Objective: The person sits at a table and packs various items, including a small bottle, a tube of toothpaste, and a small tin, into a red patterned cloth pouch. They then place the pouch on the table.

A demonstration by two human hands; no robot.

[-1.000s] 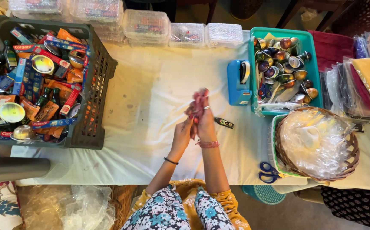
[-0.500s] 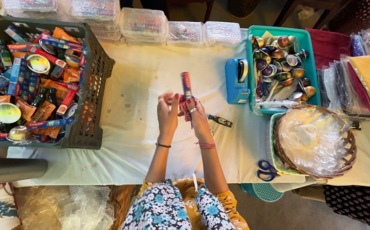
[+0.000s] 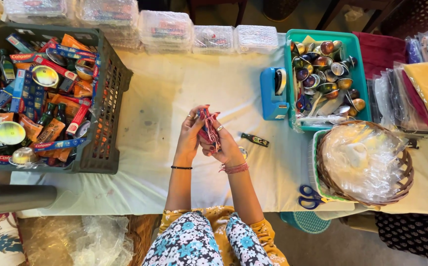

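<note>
A: What are the hands doing?
B: The left hand (image 3: 190,134) and right hand (image 3: 222,143) press together, fingers closed around a small red packet (image 3: 208,129) held between them above the white cloth (image 3: 164,98).
A: And close by?
B: A dark little bottle (image 3: 255,140) lies just right of the right hand. Further right stand a blue tape dispenser (image 3: 273,93) and a teal tray (image 3: 357,54). Well left sits a dark crate (image 3: 106,123).
</note>
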